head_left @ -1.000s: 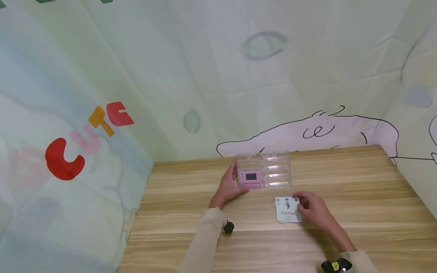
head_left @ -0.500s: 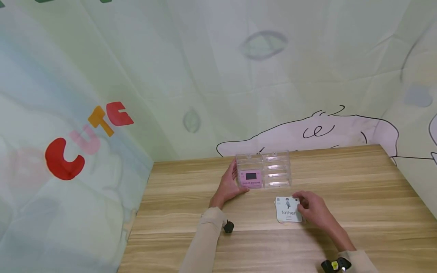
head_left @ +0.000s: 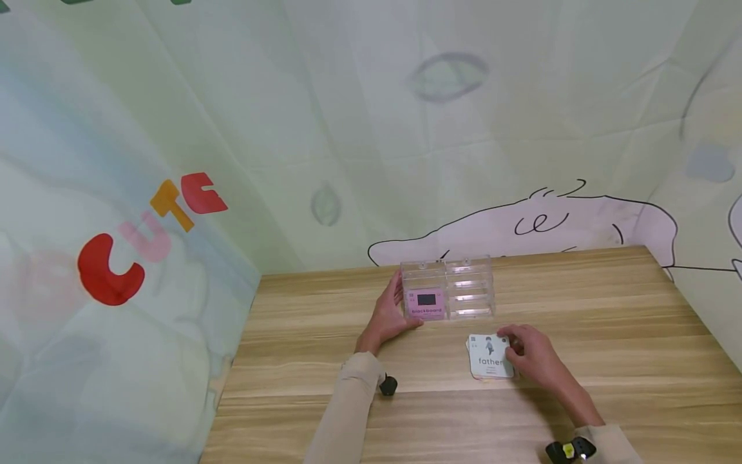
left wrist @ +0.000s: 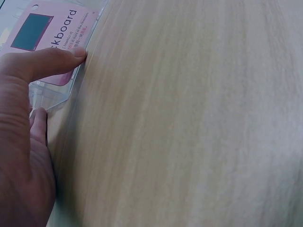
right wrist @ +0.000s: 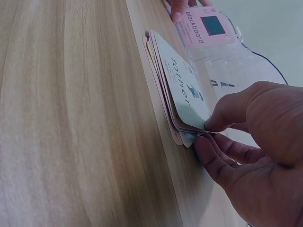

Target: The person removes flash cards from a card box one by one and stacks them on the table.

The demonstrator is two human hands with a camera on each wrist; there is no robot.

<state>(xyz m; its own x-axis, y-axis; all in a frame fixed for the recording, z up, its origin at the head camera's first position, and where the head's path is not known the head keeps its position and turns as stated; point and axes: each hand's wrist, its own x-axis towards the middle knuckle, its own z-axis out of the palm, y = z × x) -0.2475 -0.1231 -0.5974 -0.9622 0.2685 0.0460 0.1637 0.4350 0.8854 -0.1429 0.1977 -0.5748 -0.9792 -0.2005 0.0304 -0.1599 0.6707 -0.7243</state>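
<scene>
A clear plastic card box [head_left: 469, 300] with several compartments stands near the back of the table. In its lower left compartment sits a pink "blackboard" flash card [head_left: 426, 312]. My left hand [head_left: 387, 317] holds the box by its left side; in the left wrist view the thumb [left wrist: 57, 62] lies over the card's lower part at the front edge. In front of the box lies a small stack of flash cards [right wrist: 163, 90], topped by a white "father" flash card [right wrist: 177, 78]. Thumb and fingers of my right hand [head_left: 534, 356] pinch that top card at its right edge, its near corner slightly raised.
The wood-grain table [head_left: 301, 361] ends at a printed cloth backdrop [head_left: 324, 154] behind the box. Another cloth with coloured letters [head_left: 110, 270] hangs along the left. A small black device [head_left: 388, 386] is at the left cuff, and another black one [head_left: 570, 450] at the right.
The "father" card has shifted very slightly to the right under my right hand. My left hand and the box have not moved.
</scene>
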